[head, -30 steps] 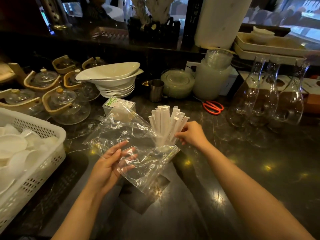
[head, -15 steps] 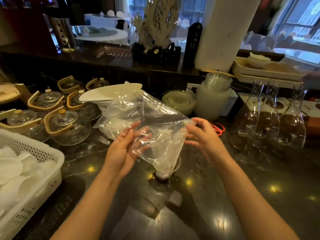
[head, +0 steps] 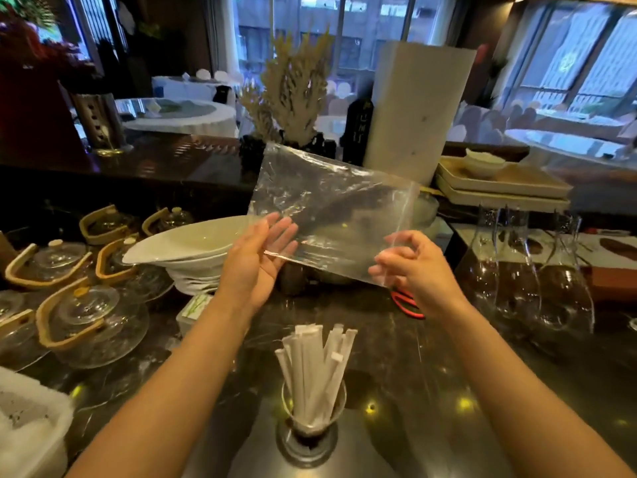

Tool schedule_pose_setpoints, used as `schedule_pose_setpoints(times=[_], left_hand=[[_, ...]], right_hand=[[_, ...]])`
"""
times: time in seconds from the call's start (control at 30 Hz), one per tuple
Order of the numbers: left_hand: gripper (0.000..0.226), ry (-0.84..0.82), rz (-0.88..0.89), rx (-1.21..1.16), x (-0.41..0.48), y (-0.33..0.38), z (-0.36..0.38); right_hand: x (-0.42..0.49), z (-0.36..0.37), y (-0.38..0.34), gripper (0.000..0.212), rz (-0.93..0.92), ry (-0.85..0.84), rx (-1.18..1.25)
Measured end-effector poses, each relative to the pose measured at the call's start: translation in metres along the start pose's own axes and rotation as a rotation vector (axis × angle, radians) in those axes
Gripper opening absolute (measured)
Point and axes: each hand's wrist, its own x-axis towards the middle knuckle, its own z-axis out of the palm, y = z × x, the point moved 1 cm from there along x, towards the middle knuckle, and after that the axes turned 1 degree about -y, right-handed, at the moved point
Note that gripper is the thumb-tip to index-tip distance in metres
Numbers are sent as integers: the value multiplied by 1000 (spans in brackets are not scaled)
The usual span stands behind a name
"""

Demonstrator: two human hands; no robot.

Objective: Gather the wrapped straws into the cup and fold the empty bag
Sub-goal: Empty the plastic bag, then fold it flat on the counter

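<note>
Dark restaurant worktop (head: 431, 357) | wrapped straws (head: 315, 370) stood in cup (head: 312, 429) | you had lifted empty bag (head: 331, 208) clear, flattened; left hand (head: 255, 260) and right hand (head: 410, 267) pinched its lower corners, fingers loosely curled | folding remained.

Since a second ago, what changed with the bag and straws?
The bag went up off the counter and now hangs spread flat between the left hand and right hand. The right hand let go of the straws and took the bag's edge. The straws stayed upright in the cup.
</note>
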Motion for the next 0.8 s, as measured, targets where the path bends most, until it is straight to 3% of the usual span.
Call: schedule_pose_setpoints(times=[0.17, 0.27, 0.4, 0.47, 0.57, 0.7, 0.8], left_hand=[[17, 22, -12, 261, 33, -13, 0], [14, -54, -158, 465, 47, -26, -4], [68, -122, -289, 692, 72, -37, -11], [79, -170, -268, 826, 83, -42, -7], [60, -369, -277, 1020, 90, -59, 1], [5, -508, -350, 1091, 93, -87, -2], [13, -425, -439, 986, 97, -111, -21]], right_hand=[[46, -34, -16, 15, -98, 118, -118], [73, -53, -23, 17, -168, 174, -255], [103, -69, -34, 11, -171, 61, -452], [112, -69, -35, 13, -130, -69, -533], [121, -60, -25, 10, -57, -207, -640], [138, -53, 4, 15, 4, -191, -596], [151, -57, 35, 38, 129, -84, -426]])
